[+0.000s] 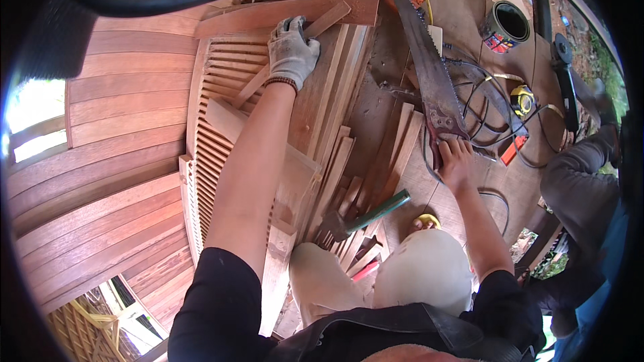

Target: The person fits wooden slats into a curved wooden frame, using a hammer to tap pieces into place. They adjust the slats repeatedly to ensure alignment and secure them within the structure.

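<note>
My left hand (293,53), in a pale work glove, is closed over a narrow wooden strip (327,20). The strip lies slantwise, its upper end over a reddish board (288,17) and its lower end over a slatted louvre panel (231,70). My right hand (456,163) is bare and wrapped round the wooden handle of a handsaw (429,64). The long, dark blade points away from me, its teeth facing right, well apart from the strip. A wider loose board (248,131) lies across the panel under my left forearm, which hides part of it.
A hammer (376,214) with a green handle lies by my knee among several wood offcuts (402,141). Right of the saw are tangled cables (479,100), a yellow tape measure (522,100) and an open can (506,23). Another person (583,174) is at the right edge. A plank wall (127,107) stands left.
</note>
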The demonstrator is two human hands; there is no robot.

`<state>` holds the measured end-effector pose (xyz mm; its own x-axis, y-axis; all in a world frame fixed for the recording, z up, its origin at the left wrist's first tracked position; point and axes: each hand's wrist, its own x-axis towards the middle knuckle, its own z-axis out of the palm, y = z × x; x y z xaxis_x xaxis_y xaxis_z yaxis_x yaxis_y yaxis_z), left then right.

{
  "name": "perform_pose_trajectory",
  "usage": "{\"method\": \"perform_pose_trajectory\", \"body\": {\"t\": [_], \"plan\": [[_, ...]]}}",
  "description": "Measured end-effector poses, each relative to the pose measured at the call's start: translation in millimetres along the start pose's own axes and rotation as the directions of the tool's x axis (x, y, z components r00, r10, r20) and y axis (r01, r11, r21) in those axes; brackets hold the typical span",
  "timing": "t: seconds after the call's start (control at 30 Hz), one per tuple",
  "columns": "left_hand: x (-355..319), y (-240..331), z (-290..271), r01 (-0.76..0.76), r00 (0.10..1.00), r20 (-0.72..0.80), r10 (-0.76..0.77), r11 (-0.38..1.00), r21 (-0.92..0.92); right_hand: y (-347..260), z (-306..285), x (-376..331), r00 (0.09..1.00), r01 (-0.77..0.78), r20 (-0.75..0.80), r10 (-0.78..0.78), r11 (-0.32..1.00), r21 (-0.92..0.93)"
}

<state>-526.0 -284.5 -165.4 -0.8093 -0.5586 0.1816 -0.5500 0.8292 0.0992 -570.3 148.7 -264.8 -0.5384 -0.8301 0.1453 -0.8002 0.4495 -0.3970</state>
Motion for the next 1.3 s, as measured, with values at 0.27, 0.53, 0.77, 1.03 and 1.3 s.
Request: {"method": "perform_pose_trajectory", "body": {"t": [0.27,0.53,0.77,1.03,1.3], "plan": [[-8,0,-72,-0.171,0.984,-0.050,0.172,0.985,0.014,-24,-6,-4,0.999,-0.028,-0.016,0.029,0.999,0.045],[-66,50,-244,-0.222,0.920,-0.390,0.020,0.849,-0.480,-84,-73,16,0.993,-0.052,-0.093,0.072,0.979,0.198],[-79,46,-127,0.311,0.946,0.299,-0.121,0.097,-0.945,-7,21,-12,0.949,0.041,0.310,0.063,0.948,-0.317],[-7,31,-21,0.443,0.894,0.294,-0.339,0.767,-0.464,-26,-14,-6,0.968,-0.083,-0.199,0.152,0.945,0.317],[12,50,-7,0.228,0.973,-0.029,-0.229,0.973,-0.032,-77,-68,38,0.865,-0.075,-0.293,0.407,0.683,0.727]]}}
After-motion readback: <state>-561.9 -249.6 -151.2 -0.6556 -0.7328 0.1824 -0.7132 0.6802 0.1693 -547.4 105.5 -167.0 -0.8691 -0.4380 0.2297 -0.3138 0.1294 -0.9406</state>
